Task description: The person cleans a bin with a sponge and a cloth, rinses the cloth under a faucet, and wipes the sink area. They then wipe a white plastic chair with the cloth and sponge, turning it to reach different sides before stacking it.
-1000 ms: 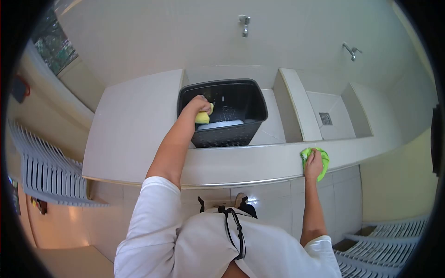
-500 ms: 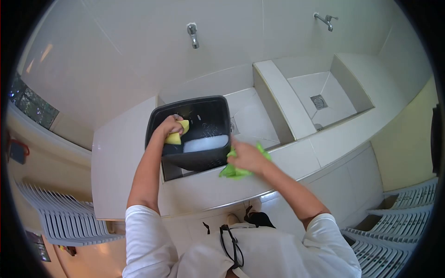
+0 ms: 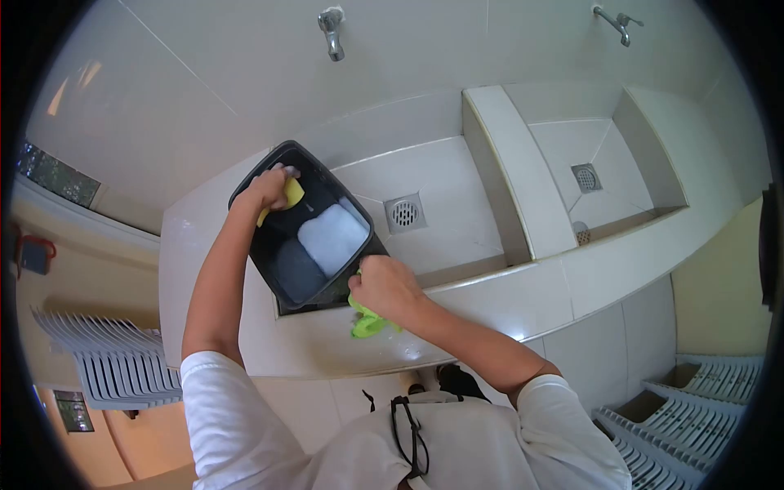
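A black plastic bin (image 3: 276, 237) leans tilted in the left basin, its mouth facing me. Cloudy whitish-blue water (image 3: 333, 238) has pooled inside, with wet patches on the wall around it. My left hand (image 3: 272, 189) reaches into the upper left of the bin, fingers closed around a yellow sponge (image 3: 293, 193) pressed near the inner wall. By the bin's lower right rim, my right hand (image 3: 384, 286) is closed on a bright green cloth (image 3: 369, 325) that hangs over the basin's front ledge.
A floor drain (image 3: 404, 214) sits in the left tiled basin; a divider (image 3: 523, 171) separates it from the right basin (image 3: 563, 147). Two wall taps, left (image 3: 332, 34) and right (image 3: 618, 26), are above. Grey stacked chairs (image 3: 122, 359) stand left, more chairs (image 3: 678, 416) right.
The bin has turned and shifted left, showing more of the drain, and the water inside has moved. Both hands have moved left with it, still holding the sponge and the cloth.
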### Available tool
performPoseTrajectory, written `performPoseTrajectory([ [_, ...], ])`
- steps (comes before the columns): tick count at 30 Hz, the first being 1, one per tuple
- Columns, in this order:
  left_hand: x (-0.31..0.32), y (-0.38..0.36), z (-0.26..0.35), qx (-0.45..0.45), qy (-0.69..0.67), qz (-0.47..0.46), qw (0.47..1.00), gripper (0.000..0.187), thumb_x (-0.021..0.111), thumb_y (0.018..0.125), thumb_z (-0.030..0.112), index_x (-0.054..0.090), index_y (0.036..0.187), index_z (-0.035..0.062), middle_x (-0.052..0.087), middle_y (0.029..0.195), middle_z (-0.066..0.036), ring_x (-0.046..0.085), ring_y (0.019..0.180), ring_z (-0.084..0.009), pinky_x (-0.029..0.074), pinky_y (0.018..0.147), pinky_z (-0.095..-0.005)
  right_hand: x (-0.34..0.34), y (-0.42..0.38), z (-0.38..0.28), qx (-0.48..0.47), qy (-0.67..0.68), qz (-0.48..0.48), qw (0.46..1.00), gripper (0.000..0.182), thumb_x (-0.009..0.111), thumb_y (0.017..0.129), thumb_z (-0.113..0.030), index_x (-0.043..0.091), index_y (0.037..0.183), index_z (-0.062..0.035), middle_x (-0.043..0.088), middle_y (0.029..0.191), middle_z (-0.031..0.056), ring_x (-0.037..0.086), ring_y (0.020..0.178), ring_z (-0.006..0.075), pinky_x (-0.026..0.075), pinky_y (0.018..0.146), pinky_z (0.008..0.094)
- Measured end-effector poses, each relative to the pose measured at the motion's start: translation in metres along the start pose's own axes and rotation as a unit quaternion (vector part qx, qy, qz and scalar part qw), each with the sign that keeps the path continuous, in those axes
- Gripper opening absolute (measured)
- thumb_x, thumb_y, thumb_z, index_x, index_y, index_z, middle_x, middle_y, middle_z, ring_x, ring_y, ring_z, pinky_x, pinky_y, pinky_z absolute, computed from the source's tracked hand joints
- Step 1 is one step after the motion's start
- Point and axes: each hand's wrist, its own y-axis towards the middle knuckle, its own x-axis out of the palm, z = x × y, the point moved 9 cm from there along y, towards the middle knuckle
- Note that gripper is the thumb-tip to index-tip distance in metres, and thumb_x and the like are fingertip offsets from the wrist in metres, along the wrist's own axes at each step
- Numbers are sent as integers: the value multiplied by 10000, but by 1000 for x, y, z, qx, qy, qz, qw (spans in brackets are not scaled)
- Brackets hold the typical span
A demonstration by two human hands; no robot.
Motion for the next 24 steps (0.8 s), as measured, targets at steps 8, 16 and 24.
performPoseTrajectory([
  [8,1,-2,-37,7,70,91,993,602,681,606,1,548,1159,200,484,1177,-68,512,1101,-320,440,895,-475,20,20,-30,-95,-37,-73,992,219,598,706,-191,642,705,24,635,743,222,635,721,378,508,677,452],
  [16,-17,-32,-6,17,203,224,953,349,519,799,75,561,1138,145,490,1163,-65,492,1080,-253,395,925,-441,-16,31,-49,-142,-73,-245,956,236,569,691,-164,679,825,-4,644,836,228,642,816,350,508,753,430],
  [24,-32,-61,-6,-17,203,347,916,373,526,809,125,547,1182,144,485,1216,-35,481,1075,-212,370,903,-365,-235,142,-148,-161,-104,235,953,347,568,816,-298,643,1021,-28,635,959,246,642,888,345,494,743,469],
])
